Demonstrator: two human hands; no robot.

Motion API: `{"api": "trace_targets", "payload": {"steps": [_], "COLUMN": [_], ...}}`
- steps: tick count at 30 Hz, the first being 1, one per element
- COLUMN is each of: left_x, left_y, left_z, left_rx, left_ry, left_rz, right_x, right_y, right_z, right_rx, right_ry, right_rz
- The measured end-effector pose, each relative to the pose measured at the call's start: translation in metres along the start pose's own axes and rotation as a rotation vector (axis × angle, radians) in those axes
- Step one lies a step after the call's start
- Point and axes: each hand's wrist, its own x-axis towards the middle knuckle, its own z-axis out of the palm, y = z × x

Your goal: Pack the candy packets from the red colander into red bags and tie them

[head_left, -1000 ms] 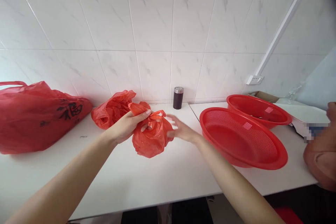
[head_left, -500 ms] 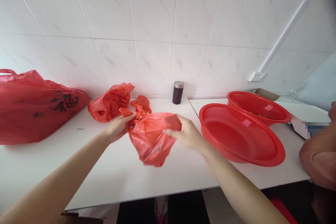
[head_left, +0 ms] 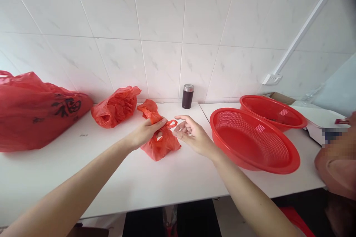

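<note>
My left hand (head_left: pixel 147 131) is closed round the gathered top of a small red plastic bag (head_left: pixel 160 148), whose lower part hangs over the white table. A thin red loop of the bag sticks out to the right of my left thumb. Beside that loop my right hand (head_left: pixel 191 131) is open, its fingers curved and apart, with nothing visible in it. Behind my left hand lies a small red plastic piece (head_left: pixel 148 107). A crumpled red bag (head_left: pixel 116 107) rests further left, near the wall.
A large red bag (head_left: pixel 41 114) fills the left side of the white table (head_left: pixel 125 189). A dark tumbler (head_left: pixel 188 97) stands near the wall. Two red baskets (head_left: pixel 250 140) (head_left: pixel 274 113) are at the right, with a person's arm (head_left: pixel 338 163) beyond them.
My left hand has moved right and grips the bag's gathered top. My right hand has let go of the bag, which now looks more bunched up and hangs lower down.
</note>
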Motion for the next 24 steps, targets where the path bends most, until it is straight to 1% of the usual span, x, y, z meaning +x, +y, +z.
{"api": "trace_targets", "payload": {"steps": [2,4,5,6,9,10,11,14,15,16,17,19,21,22,24], "left_x": [0.001,0.000,-0.002,-0.004,-0.012,-0.015,-0.018,-0.022,-0.022,-0.021,-0.019,-0.016,-0.013,-0.012,-0.012], "left_y": [0.004,0.005,0.005,0.005,0.008,0.010,0.012,0.015,0.014,0.012,0.008,-0.001,-0.010,-0.013,-0.018], "left_z": [0.005,0.003,0.000,-0.003,-0.012,-0.013,-0.013,-0.005,-0.001,0.003,0.006,0.013,0.018,0.020,0.021], "left_rx": [0.009,-0.030,-0.047,-0.056,-0.002,0.038,0.078,0.183,0.224,0.283,0.375,0.589,0.759,0.809,0.829], "left_ry": [-0.027,-0.061,-0.072,-0.084,-0.129,-0.153,-0.177,-0.250,-0.266,-0.258,-0.220,-0.069,0.086,0.132,0.173], "left_rz": [0.011,0.036,0.050,0.064,0.095,0.099,0.101,0.115,0.130,0.156,0.202,0.312,0.425,0.475,0.539], "right_x": [0.006,0.005,0.002,-0.002,-0.013,-0.015,-0.015,-0.007,-0.004,-0.001,0.000,0.002,0.001,0.000,-0.002], "right_y": [-0.012,-0.024,-0.029,-0.034,-0.043,-0.044,-0.043,-0.031,-0.026,-0.020,-0.014,-0.006,-0.001,0.001,0.003], "right_z": [0.010,0.014,0.015,0.014,0.010,0.008,0.007,0.008,0.010,0.012,0.016,0.022,0.025,0.026,0.025], "right_rx": [0.057,0.088,0.098,0.103,0.102,0.109,0.127,0.200,0.209,0.213,0.217,0.249,0.305,0.329,0.361], "right_ry": [0.049,0.123,0.129,0.097,-0.144,-0.181,-0.163,0.004,0.008,-0.021,-0.064,-0.117,-0.137,-0.158,-0.231], "right_rz": [-0.094,-0.157,-0.173,-0.186,-0.218,-0.219,-0.214,-0.145,-0.109,-0.071,-0.033,0.020,0.054,0.075,0.123]}}
